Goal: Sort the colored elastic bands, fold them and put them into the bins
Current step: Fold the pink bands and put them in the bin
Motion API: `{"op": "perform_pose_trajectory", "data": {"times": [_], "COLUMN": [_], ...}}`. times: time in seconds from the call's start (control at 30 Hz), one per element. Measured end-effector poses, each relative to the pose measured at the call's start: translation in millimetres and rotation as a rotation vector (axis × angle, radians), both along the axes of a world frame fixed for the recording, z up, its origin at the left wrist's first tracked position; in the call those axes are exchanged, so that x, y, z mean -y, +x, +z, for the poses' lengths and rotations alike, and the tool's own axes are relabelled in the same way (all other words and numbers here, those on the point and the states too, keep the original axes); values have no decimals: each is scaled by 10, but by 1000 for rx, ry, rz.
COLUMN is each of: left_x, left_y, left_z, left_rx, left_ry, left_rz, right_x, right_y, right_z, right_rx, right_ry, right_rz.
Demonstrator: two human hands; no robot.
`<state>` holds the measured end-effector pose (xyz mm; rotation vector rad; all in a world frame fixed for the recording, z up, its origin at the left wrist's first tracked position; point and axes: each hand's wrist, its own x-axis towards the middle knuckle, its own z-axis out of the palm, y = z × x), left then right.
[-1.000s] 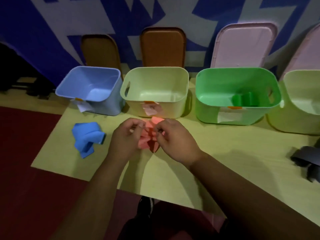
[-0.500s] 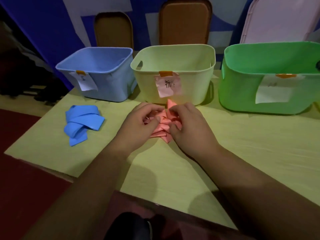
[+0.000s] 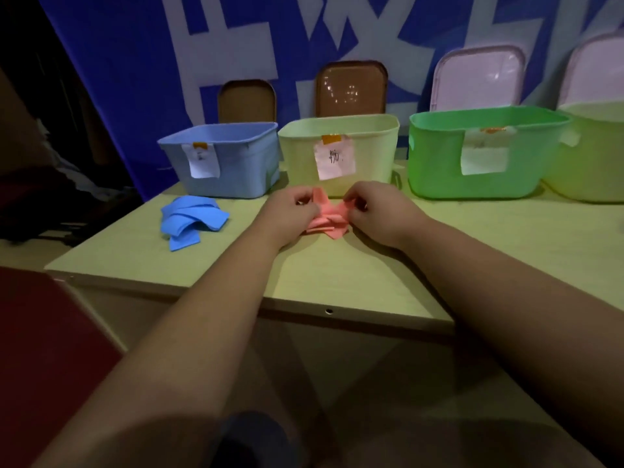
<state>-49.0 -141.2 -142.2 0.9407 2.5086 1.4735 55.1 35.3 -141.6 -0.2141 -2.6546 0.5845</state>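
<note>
Hands have eased apart over the pink bands [image 3: 329, 223], centre frame.
Left hand [image 3: 291, 211] and right hand [image 3: 377, 211] each pinch them on the table [image 3: 472, 238], just before the cream bin [image 3: 369, 153]; folding seems nearly finished.

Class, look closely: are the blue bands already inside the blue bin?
No, the blue bands lie on the table in front of the blue bin, outside it.

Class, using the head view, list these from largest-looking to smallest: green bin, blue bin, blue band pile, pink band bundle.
1. green bin
2. blue bin
3. blue band pile
4. pink band bundle, though the left hand and right hand cover part of it, so its place below the blue pile is unsure.
</note>
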Motion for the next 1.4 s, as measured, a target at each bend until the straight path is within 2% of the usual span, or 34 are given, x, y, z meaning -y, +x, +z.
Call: {"op": "perform_pose_trajectory", "data": {"times": [0.2, 0.43, 0.6, 0.8, 0.93, 1.03, 1.27, 1.4], "left_x": [2, -77, -162, -341, -550, -661, -667, -641], "left_y": [-68, -121, -54, -35, -126, -157, -260, -333], "left_z": [4, 58, 134, 320, 521, 468, 352, 320], "left_rx": [8, -95, -18, -37, -109, -41, 8, 39], "left_ry": [46, 182, 300, 303, 261, 288, 397, 447], "left_rz": [4, 36, 27, -27, -90, -108, -79, -52], "right_x": [-104, -243, -141, -162, -259, -303, -399, -432], "right_y": [-40, -95, -31, -45, -63, -59, -195, -244], "right_z": [5, 68, 138, 179, 201, 209, 144, 186], "right_rx": [-48, -99, -104, -177, -308, -349, -340, -375], "right_ry": [-26, -103, -567, -802, -853, -1028, -1060, -1274], "right_rz": [-18, -8, 134, 161, 27, -27, -54, -11]}}
